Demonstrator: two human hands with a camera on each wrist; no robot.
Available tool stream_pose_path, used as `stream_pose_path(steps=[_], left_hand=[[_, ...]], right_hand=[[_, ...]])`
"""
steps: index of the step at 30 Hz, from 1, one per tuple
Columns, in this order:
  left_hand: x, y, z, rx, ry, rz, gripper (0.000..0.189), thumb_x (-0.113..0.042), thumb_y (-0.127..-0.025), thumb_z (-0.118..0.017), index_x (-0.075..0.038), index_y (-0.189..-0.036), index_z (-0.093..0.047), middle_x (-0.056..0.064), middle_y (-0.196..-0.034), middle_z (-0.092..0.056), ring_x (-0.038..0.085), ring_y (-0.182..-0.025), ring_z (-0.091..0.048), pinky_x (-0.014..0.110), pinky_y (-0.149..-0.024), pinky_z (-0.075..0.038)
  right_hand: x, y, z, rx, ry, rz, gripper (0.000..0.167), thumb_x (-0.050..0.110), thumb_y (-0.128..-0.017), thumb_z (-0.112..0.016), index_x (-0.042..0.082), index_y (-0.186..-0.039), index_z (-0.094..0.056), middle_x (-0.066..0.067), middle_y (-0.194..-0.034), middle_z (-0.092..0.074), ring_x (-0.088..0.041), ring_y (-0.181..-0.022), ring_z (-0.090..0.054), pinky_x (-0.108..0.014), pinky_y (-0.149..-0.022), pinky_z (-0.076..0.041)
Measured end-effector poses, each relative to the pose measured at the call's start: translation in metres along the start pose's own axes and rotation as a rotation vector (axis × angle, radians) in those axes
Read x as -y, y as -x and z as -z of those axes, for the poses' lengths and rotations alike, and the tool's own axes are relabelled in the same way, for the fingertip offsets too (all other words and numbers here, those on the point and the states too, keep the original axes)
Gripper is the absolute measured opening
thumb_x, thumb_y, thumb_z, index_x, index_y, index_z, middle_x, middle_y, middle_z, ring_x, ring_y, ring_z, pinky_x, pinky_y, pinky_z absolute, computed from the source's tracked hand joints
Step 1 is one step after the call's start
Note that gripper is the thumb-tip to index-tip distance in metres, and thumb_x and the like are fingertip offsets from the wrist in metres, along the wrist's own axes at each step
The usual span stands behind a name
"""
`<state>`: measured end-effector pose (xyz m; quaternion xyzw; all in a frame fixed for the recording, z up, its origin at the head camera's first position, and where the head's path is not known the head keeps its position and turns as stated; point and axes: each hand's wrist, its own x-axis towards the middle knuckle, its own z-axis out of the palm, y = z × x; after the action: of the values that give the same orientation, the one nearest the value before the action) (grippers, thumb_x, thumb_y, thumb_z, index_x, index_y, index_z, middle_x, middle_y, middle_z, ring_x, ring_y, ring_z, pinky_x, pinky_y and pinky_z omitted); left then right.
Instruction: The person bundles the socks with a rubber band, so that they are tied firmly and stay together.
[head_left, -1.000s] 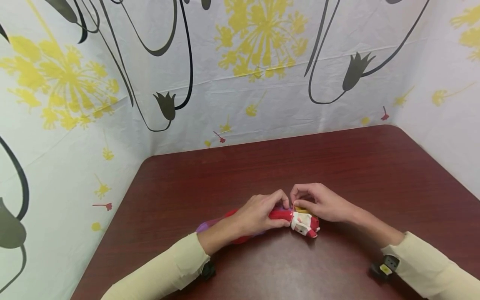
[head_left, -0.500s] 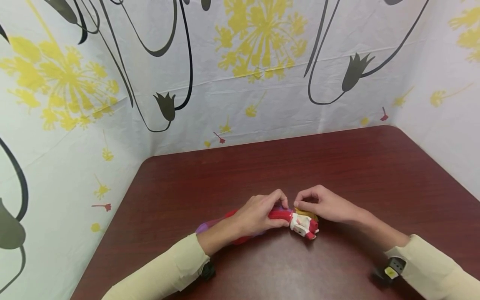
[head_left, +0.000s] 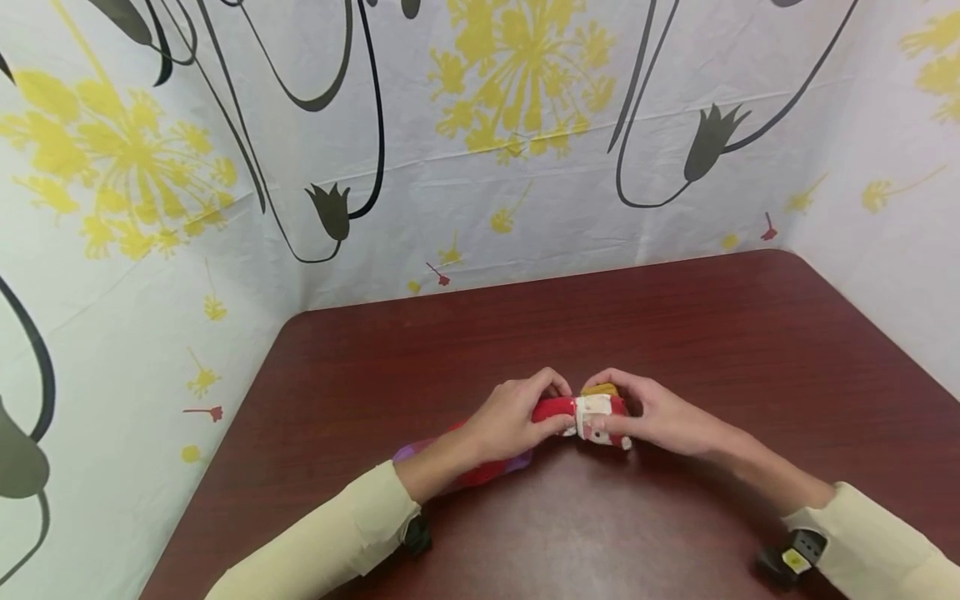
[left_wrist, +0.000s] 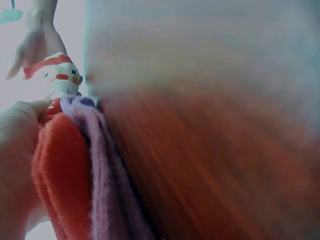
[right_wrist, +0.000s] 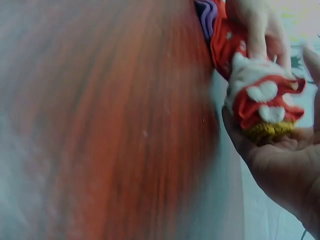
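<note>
A bundle of fuzzy socks (head_left: 551, 408) in red, purple and mustard lies lengthwise across the table. A white-and-red character face (head_left: 596, 418) marks its right end. My left hand (head_left: 504, 425) grips the bundle just below that face, thumb in front and fingers behind. Around the face end, my right hand (head_left: 660, 417) has its thumb in front and its fingers over the back. In the left wrist view the red sock (left_wrist: 62, 175) and the purple sock (left_wrist: 107, 165) hang side by side. Mustard fabric (right_wrist: 270, 131) shows at the tip, against the right palm.
The dark red wooden table (head_left: 420, 358) has rounded far corners. Behind it and at both sides hangs a white cloth (head_left: 480, 225) with yellow and grey flower prints. A small dark device (head_left: 798, 554) sits at the right wrist, beside a cream sleeve.
My right hand first pinched a thin reddish strand near the face end, then drew off it. Now it wraps that end, which has shifted slightly back. The left hand keeps its grip.
</note>
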<state>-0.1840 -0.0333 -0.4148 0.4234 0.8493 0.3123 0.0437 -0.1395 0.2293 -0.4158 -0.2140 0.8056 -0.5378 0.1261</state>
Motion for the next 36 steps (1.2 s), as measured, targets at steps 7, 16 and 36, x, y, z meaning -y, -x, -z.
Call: stream_pose_path(steps=[7,16,36], left_hand=[[0.006,-0.002,0.0,0.0,0.037,0.058,0.032,-0.034,-0.101,-0.076,-0.02,-0.127,-0.063,-0.009,-0.106,-0.071,0.002,-0.086,-0.063,0.018,-0.08,-0.053],[0.003,-0.001,0.002,-0.013,-0.077,0.026,0.041,-0.043,-0.094,-0.082,-0.022,-0.128,-0.073,-0.01,-0.116,-0.069,0.002,-0.097,-0.061,0.021,-0.085,-0.053],[-0.009,0.003,-0.007,-0.09,-0.289,-0.173,0.04,-0.022,-0.085,-0.093,-0.018,-0.108,-0.06,-0.006,-0.11,-0.059,0.011,-0.101,-0.056,0.022,-0.085,-0.049]], right_hand=[[0.003,-0.002,-0.003,-0.117,0.089,-0.05,0.042,0.024,-0.094,-0.085,0.006,-0.128,-0.069,-0.005,-0.1,-0.074,-0.023,-0.087,-0.069,-0.03,-0.073,-0.058],[-0.002,-0.002,-0.002,-0.155,0.084,0.073,0.032,0.017,-0.088,-0.089,0.014,-0.115,-0.073,-0.005,-0.108,-0.071,-0.022,-0.09,-0.066,-0.029,-0.071,-0.058],[0.001,-0.002,-0.015,-0.113,0.373,0.441,0.051,-0.019,-0.07,-0.082,0.021,-0.083,-0.053,0.003,-0.113,-0.064,-0.015,-0.096,-0.063,-0.025,-0.071,-0.051]])
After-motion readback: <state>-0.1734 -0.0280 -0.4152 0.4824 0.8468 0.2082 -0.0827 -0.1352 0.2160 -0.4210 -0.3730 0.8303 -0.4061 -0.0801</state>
